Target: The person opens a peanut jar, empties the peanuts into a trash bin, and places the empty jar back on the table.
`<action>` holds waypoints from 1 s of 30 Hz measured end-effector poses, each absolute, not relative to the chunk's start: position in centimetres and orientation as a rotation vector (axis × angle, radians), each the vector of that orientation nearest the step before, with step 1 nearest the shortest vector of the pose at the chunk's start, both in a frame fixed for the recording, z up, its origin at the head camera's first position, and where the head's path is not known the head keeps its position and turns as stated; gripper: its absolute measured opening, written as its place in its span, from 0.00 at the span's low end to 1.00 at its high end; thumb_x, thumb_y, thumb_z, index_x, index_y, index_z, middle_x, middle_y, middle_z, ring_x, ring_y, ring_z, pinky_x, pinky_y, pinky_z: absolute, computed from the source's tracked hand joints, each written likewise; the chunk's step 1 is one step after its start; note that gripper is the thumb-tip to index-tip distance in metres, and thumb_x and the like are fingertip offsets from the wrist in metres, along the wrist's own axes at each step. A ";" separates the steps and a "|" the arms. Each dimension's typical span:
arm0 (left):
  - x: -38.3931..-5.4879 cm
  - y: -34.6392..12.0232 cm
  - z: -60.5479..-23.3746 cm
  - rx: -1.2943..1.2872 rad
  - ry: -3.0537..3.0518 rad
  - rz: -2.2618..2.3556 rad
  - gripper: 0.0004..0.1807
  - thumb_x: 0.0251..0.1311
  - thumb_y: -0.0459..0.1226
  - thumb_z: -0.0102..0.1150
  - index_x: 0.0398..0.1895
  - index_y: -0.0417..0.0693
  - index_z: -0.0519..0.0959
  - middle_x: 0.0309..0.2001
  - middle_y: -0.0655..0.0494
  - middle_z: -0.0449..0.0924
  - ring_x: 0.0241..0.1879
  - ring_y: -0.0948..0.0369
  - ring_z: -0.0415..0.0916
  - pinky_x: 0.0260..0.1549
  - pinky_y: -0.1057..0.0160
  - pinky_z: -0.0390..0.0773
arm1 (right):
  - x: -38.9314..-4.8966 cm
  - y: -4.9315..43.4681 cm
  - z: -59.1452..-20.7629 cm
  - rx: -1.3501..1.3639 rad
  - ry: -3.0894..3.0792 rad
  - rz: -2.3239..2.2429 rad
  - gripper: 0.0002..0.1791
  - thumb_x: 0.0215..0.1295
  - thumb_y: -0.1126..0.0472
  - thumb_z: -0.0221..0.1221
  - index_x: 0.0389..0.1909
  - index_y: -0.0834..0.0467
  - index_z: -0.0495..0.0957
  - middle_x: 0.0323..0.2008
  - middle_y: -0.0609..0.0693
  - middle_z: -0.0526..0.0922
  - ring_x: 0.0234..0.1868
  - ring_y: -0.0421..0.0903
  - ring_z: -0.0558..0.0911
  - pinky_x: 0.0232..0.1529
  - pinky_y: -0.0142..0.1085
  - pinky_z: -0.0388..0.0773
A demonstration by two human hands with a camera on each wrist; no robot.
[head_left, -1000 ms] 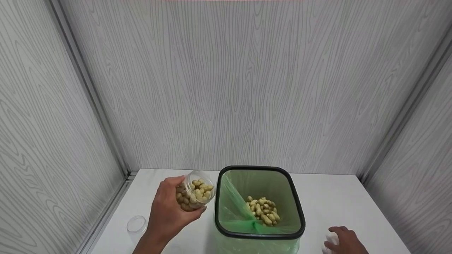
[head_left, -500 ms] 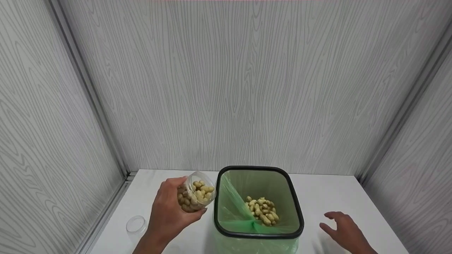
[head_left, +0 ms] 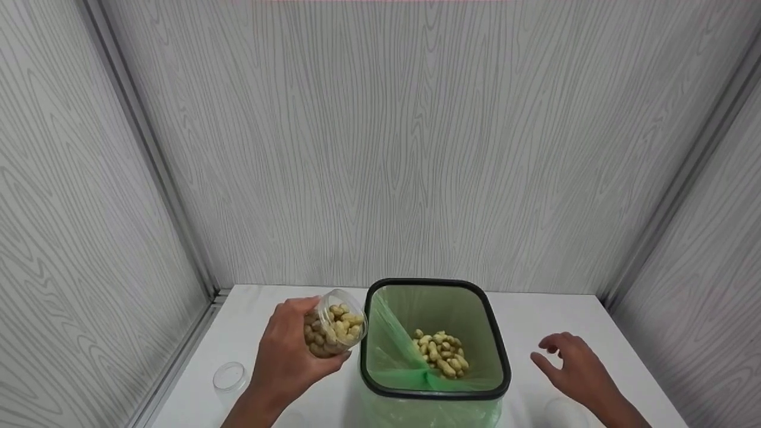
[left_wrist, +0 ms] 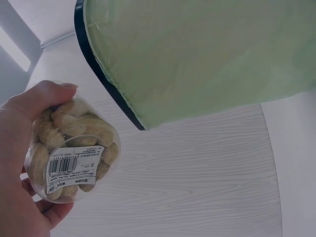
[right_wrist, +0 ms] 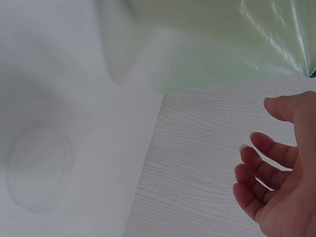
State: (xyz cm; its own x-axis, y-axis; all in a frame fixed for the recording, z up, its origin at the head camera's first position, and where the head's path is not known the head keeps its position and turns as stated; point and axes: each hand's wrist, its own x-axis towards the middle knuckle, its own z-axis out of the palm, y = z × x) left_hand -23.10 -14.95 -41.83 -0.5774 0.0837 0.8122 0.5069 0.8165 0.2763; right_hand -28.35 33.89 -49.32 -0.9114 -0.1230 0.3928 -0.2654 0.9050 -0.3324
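My left hand [head_left: 291,348] grips a clear plastic jar [head_left: 312,340] full of unshelled peanuts [head_left: 345,326], tilted with its open mouth toward the bin's left rim. In the left wrist view, the jar's base shows a white barcode label [left_wrist: 74,168]. The bin [head_left: 504,356] has a black rim and a green plastic liner [head_left: 389,333]; a heap of peanuts [head_left: 440,353] lies inside. Right of the bin, my right hand [head_left: 574,365] is raised with fingers loosely bent and nothing in them.
A clear round container [head_left: 229,377] stands on the white table [head_left: 556,315] at the left. A faint clear disc [right_wrist: 39,168] lies on the table below my right hand. Grey wood-patterned panels [head_left: 392,148] enclose the back and sides.
My right hand has come away from the whitish round thing at the lower right and risen up and forward. The left hand with the jar has shifted slightly right, toward the bin.
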 end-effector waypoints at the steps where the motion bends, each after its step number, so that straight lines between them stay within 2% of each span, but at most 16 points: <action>1: -23.1 -14.9 -41.8 -0.437 -2.134 -0.616 0.52 0.22 0.47 0.91 0.59 0.45 0.74 0.50 0.50 0.81 0.47 0.57 0.76 0.43 0.50 0.82 | -28.3 33.7 -49.1 0.305 -2.668 0.532 0.09 0.61 0.56 0.72 0.37 0.54 0.84 0.32 0.45 0.82 0.35 0.42 0.78 0.36 0.38 0.78; 6: -23.0 -15.0 -41.9 -0.460 -2.136 -0.600 0.52 0.22 0.47 0.90 0.58 0.46 0.74 0.51 0.51 0.81 0.48 0.58 0.76 0.43 0.51 0.83 | -27.9 32.6 -47.7 0.428 -2.512 0.488 0.10 0.56 0.59 0.75 0.31 0.51 0.81 0.28 0.38 0.77 0.32 0.37 0.75 0.33 0.35 0.76; 12: -23.1 -15.0 -41.8 -0.498 -2.121 -0.554 0.52 0.20 0.48 0.90 0.57 0.46 0.74 0.51 0.52 0.80 0.48 0.58 0.76 0.43 0.52 0.84 | -27.2 31.2 -45.2 0.532 -2.487 0.463 0.09 0.65 0.58 0.68 0.30 0.47 0.76 0.28 0.34 0.72 0.33 0.33 0.69 0.35 0.35 0.71; 16: -23.1 -14.9 -41.7 -0.526 -2.119 -0.490 0.53 0.19 0.49 0.89 0.57 0.46 0.75 0.50 0.52 0.80 0.47 0.57 0.76 0.45 0.53 0.83 | -26.9 30.3 -43.7 0.616 -2.449 0.392 0.09 0.65 0.58 0.66 0.31 0.47 0.74 0.29 0.34 0.69 0.34 0.32 0.67 0.37 0.38 0.69; 21: -22.8 -14.8 -41.4 -0.541 -2.132 -0.434 0.53 0.19 0.51 0.88 0.57 0.46 0.75 0.50 0.51 0.80 0.48 0.56 0.77 0.45 0.53 0.83 | -26.8 29.6 -42.5 0.685 -2.414 0.268 0.08 0.63 0.56 0.66 0.33 0.49 0.74 0.30 0.36 0.71 0.34 0.34 0.68 0.38 0.39 0.68; 30: -22.6 -14.8 -40.9 -0.587 -2.129 -0.388 0.53 0.18 0.51 0.89 0.57 0.46 0.76 0.50 0.51 0.80 0.48 0.56 0.78 0.45 0.53 0.83 | -26.8 28.4 -41.3 0.773 -2.455 0.122 0.13 0.66 0.50 0.64 0.33 0.49 0.69 0.30 0.38 0.67 0.33 0.35 0.63 0.37 0.37 0.65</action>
State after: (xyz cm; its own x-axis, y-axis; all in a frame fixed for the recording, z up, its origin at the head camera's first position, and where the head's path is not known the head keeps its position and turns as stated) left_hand -22.58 -14.80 -40.86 -0.5113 0.2676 0.8167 0.5388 0.8402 0.0620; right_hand -26.85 28.44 -41.31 -0.6788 -0.5018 0.5362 -0.5524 0.8300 0.0774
